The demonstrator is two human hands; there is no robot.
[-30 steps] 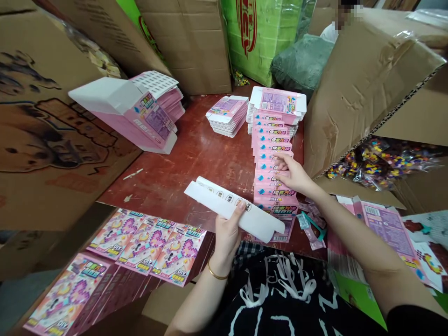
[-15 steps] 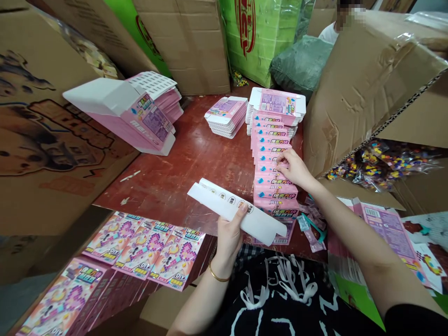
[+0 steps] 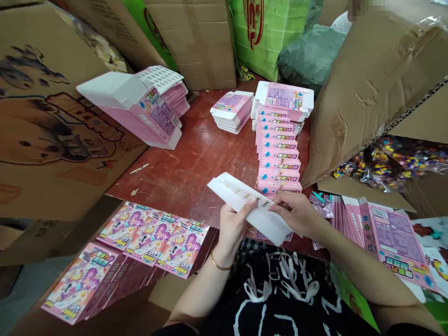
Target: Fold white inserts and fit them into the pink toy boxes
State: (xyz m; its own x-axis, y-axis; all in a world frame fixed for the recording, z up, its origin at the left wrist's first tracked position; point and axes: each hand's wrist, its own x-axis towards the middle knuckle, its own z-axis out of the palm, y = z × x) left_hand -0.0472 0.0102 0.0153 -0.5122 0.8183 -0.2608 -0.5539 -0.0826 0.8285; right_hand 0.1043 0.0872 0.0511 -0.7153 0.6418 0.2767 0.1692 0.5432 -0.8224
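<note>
My left hand [image 3: 234, 223] grips a white strip of round stickers [image 3: 241, 198] from below, thumb on top. My right hand [image 3: 297, 212] pinches the strip near its right end, fingers curled over it. Just beyond my hands a fanned row of flat pink boxes [image 3: 279, 154] runs away across the red-brown table [image 3: 189, 163] to a taller pile. A thin gold bangle circles my left wrist.
Folded pink cartons [image 3: 140, 109] lean at the left; a small flat stack [image 3: 233, 109] lies at the back. Finished pink boxes [image 3: 154, 235] fill a carton at lower left. Large cardboard boxes ring the table. Bags of coloured bricks [image 3: 388, 161] lie right, more pink flats [image 3: 385, 231] beside them.
My right hand has left the fanned row of pink boxes and come back to the sticker strip. The left hand has kept hold of the strip.
</note>
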